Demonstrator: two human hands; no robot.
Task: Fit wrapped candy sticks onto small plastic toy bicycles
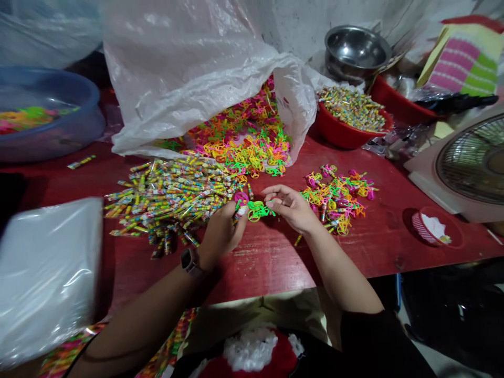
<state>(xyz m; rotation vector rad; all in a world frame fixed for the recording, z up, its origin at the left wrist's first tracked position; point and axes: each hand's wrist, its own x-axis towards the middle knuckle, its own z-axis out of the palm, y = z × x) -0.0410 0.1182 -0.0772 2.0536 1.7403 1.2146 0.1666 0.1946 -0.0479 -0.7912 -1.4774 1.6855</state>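
Left hand [222, 234]: fingers [232, 211] clenched on a wrapped candy stick [241, 211] and pink plastic toy [241, 197]. Right hand [290, 208]: fingers [275, 190] loosely curled, just beside a green plastic toy [258, 211]. Candy heap [169, 202] left, toy pile [338, 197] right; open red tabletop [268, 257] toward the body

A rough plaster wall [299, 26] rises behind the red table [268, 257].

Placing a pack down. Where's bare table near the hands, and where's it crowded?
Bare red table lies below the left hand and right hand, between the forearms. Another patch: right of the loose plastic toys, before the small red dish. Crowded: the wrapped candy sticks and the toy heap spilling from the plastic bag.
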